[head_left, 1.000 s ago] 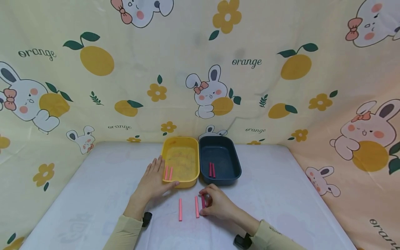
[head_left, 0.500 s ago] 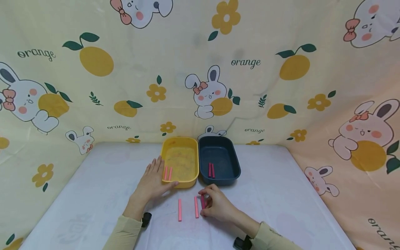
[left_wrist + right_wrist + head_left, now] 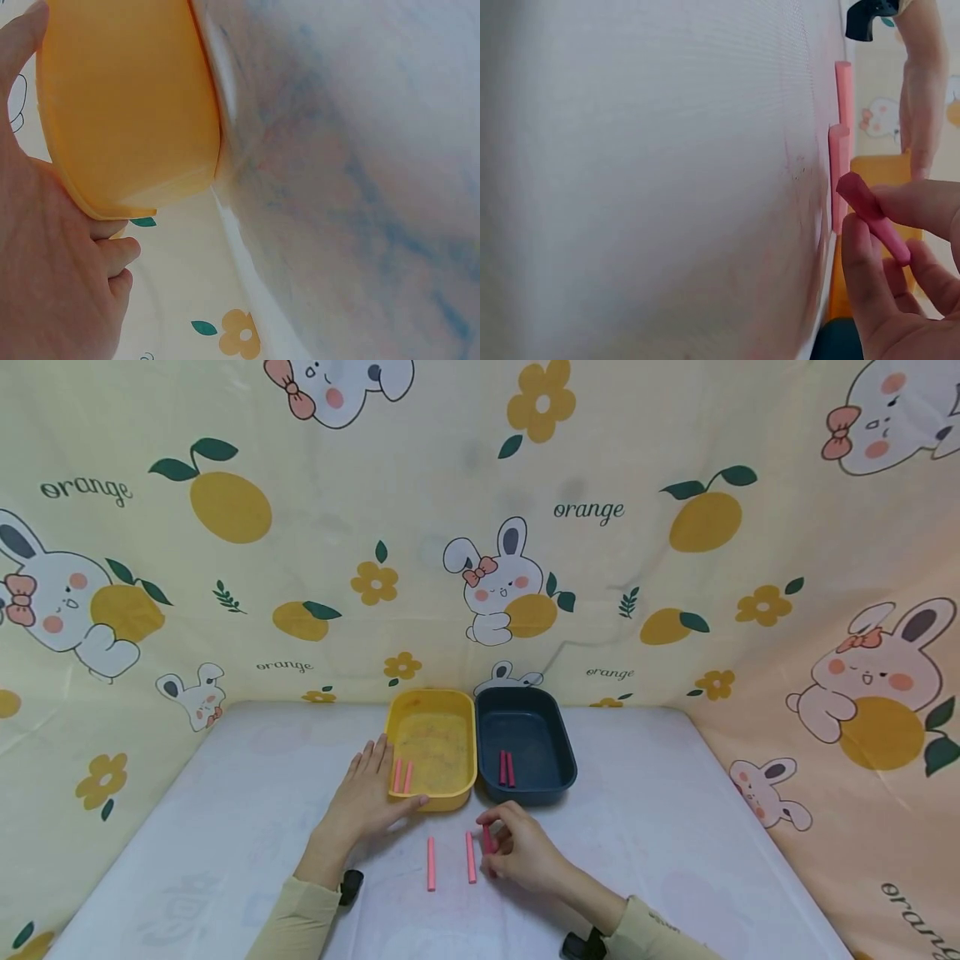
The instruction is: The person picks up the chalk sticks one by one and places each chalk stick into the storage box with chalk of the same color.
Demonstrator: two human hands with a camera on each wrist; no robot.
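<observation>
My right hand (image 3: 525, 852) pinches a dark pink stick (image 3: 874, 217) between thumb and fingertips, tilted above the white table. Two light pink sticks, a nearer-left one (image 3: 431, 864) and one beside my right fingers (image 3: 471, 857), lie on the table. My left hand (image 3: 367, 797) rests against the left front corner of a yellow bin (image 3: 472, 760), fingers straight along its side and thumb at the front rim. Two light pink sticks (image 3: 408, 777) lie in that bin. Two dark pink sticks (image 3: 511, 770) lie in the dark blue bin (image 3: 566, 752), close against its right.
Both bins stand near the back of the white table (image 3: 637, 802). Behind it hangs a cream cloth (image 3: 315, 527) printed with rabbits and oranges. A black wrist camera (image 3: 351, 888) is strapped at my left wrist, another (image 3: 583, 945) at my right.
The dark pink stick in my right hand has tilted slightly, and its lower end has risen. My left hand keeps its place on the yellow bin.
</observation>
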